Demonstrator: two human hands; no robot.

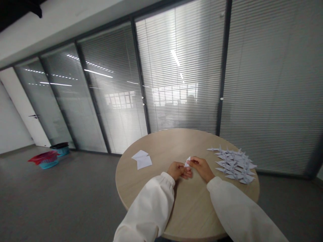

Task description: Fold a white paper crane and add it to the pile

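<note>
Between my two hands, above the middle of the round table, is a small piece of folded white paper [187, 162]. My left hand [179, 170] is closed on its lower left side. From the right, the fingers of my right hand [200, 165] pinch its upper edge. Much of the paper is covered by the fingers, so its exact folds cannot be made out. White paper sheets [143, 160] lie to the left of my left hand. A pile of many folded paper pieces with pointed ends [236, 164] sits to the right of my right hand.
The round wooden table [181, 141] stands close to a glass partition with blinds [181, 67]. On the floor at the left are a blue basket with a red bag [46, 159] and another with a black bag [60, 148]. A white door [27, 107] is beyond them.
</note>
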